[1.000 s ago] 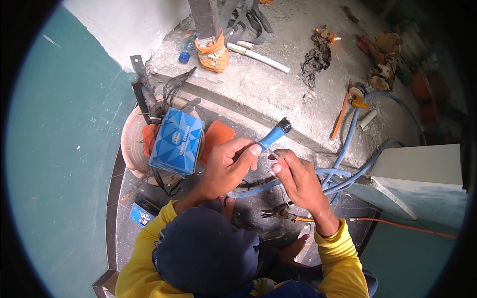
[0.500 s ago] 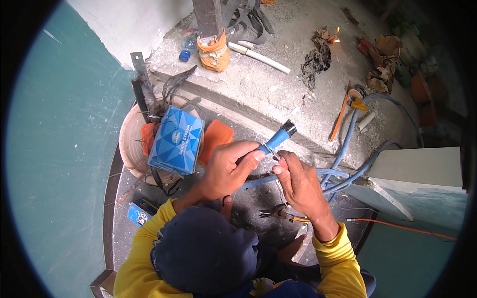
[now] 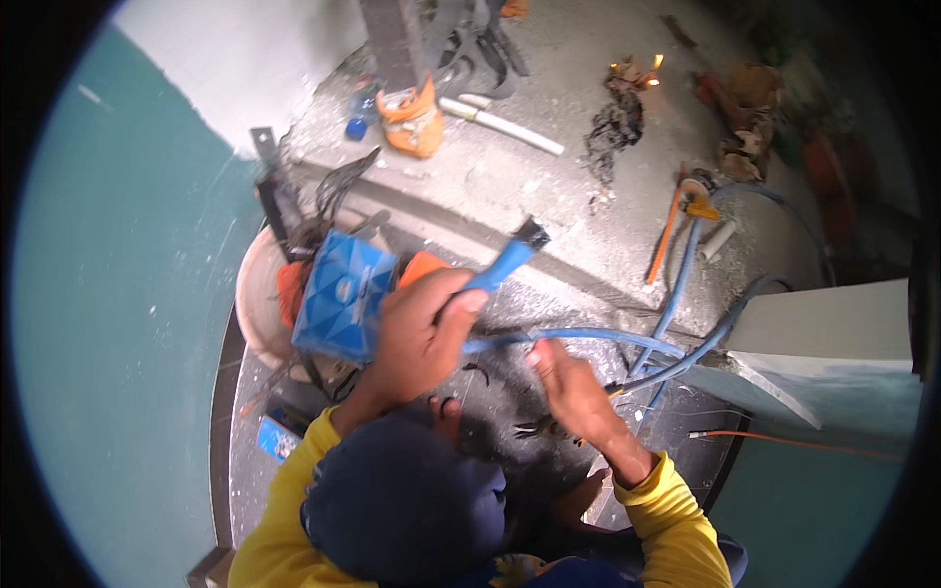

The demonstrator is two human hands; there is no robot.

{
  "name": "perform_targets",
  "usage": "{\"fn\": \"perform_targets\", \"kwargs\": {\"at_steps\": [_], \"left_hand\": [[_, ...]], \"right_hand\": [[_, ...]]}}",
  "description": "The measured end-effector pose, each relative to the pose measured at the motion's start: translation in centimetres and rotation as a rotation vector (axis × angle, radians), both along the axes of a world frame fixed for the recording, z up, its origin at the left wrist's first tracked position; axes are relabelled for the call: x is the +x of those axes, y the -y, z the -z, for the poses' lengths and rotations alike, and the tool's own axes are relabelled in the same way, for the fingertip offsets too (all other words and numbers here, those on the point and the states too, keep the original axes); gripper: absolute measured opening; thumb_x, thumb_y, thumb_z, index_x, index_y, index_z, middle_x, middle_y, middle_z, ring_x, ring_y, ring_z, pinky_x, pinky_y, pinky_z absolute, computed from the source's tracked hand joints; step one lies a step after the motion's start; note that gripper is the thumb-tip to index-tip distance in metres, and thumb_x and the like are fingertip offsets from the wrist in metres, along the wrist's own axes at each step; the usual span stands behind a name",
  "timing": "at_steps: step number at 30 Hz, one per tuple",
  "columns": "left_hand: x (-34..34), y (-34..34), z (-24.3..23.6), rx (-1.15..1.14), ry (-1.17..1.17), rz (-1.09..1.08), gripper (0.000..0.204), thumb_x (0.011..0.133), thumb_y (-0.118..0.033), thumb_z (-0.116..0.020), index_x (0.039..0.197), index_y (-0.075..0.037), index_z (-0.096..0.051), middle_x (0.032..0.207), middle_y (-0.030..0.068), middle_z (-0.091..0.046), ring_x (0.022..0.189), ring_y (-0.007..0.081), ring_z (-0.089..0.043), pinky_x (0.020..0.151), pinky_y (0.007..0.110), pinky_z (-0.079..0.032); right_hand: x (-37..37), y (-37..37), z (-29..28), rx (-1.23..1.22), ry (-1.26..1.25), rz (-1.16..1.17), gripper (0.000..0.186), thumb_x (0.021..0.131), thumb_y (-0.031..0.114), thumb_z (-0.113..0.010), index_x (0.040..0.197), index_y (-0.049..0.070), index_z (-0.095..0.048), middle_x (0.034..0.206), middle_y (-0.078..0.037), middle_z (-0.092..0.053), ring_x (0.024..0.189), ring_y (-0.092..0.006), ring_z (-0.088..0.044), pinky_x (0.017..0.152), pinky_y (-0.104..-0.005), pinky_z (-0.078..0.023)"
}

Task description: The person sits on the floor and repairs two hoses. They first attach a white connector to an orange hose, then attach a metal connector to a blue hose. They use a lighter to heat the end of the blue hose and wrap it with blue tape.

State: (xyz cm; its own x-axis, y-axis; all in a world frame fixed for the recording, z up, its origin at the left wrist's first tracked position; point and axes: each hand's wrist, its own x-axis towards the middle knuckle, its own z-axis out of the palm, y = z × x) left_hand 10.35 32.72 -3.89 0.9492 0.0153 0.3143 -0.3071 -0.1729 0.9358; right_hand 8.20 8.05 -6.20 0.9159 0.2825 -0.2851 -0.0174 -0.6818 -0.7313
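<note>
Left hand (image 3: 420, 328): I have it closed round the blue hose (image 3: 505, 267), just short of its black tip (image 3: 532, 233);
Right hand (image 3: 576, 390): lowered off the hose, fingers curled; cannot tell contents;
Hose work: seems paused, two-handed contact broken.

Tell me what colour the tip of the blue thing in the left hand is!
The tip is black; the head view shows it best.

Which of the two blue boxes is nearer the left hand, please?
The larger blue box, beside the left hand; the smaller blue box lies by the yellow sleeve.
</note>
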Motion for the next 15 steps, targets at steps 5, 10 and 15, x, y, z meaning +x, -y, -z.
{"fn": "perform_targets", "kwargs": {"at_steps": [5, 10, 15], "left_hand": [[-1.4, 0.2, 0.8, -0.164, -0.379, 0.090, 0.019, 0.106, -0.013, -0.062, 0.109, 0.004, -0.069, 0.076, 0.0036, -0.063, 0.070, 0.0086, -0.056, 0.063, 0.028, -0.047], [-1.0, 0.8, 0.9, -0.046, -0.201, 0.144, 0.017, 0.103, -0.011, -0.068, 0.112, 0.004, -0.069, 0.084, 0.0112, -0.066, 0.073, 0.0151, -0.060, 0.065, 0.032, -0.049], [-1.3, 0.8, 0.6, -0.006, -0.179, 0.160, 0.018, 0.102, -0.009, -0.069, 0.113, 0.004, -0.068, 0.087, 0.0127, -0.068, 0.074, 0.0164, -0.061, 0.066, 0.032, -0.049]], "right_hand": [[0.6, -1.0, -4.2, 0.137, 0.335, -0.076, 0.027, 0.107, 0.022, -0.061, 0.121, -0.001, -0.059, 0.085, -0.024, -0.068, 0.077, -0.0452, -0.069, 0.070, -0.0485, -0.054], [0.6, -2.3, -4.8, 0.132, 0.395, -0.160, 0.028, 0.103, 0.018, -0.067, 0.123, -0.002, -0.060, 0.086, -0.024, -0.068, 0.079, -0.0459, -0.070, 0.067, -0.0467, -0.055], [0.7, -2.4, -5.3, 0.182, 0.141, -0.077, 0.023, 0.106, 0.019, -0.063, 0.116, -0.001, -0.059, 0.081, -0.025, -0.065, 0.078, -0.0479, -0.068, 0.066, -0.0488, -0.053]]}}
